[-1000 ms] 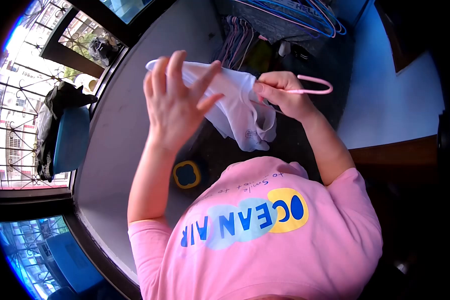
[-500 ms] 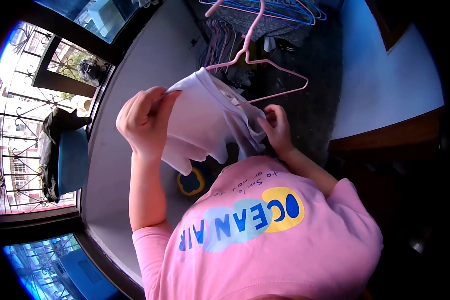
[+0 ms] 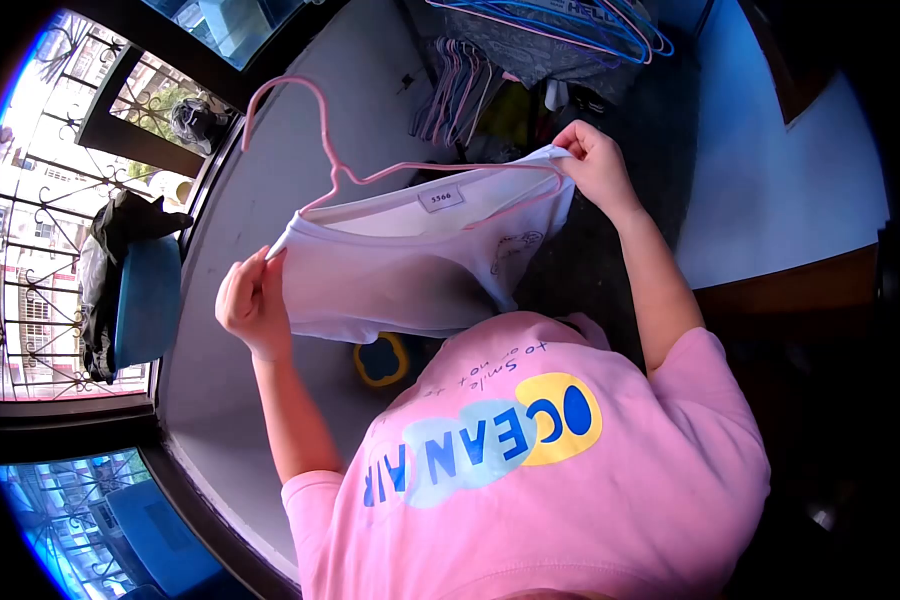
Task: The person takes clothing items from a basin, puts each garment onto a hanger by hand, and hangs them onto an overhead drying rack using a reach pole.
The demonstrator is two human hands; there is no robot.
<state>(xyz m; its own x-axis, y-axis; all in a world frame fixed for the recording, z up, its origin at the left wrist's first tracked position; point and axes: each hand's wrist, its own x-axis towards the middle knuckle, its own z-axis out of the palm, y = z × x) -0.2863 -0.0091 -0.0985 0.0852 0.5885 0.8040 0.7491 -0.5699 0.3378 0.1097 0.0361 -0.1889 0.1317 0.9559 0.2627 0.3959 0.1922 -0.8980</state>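
A white T-shirt hangs stretched between my two hands, its neckline facing up and a tag reading 5566 inside the collar. A pink hanger sits in the neck opening, one arm reaching under the far shoulder, its hook tipped to the left. My left hand pinches the left shoulder of the shirt between thumb and fingers. At the right shoulder, beside the hanger's end, my right hand grips the cloth. Small dark print shows on the shirt's right part.
More hangers hang at the back, and blue ones lie on a grey bag. A barred window with a blue container is at left. A yellow-rimmed object lies below the shirt. A wooden-edged panel stands at right.
My right hand has moved up and outward, spreading the shirt's right shoulder over the hanger. The hanger has tilted and shifted left. My left hand has dropped slightly.
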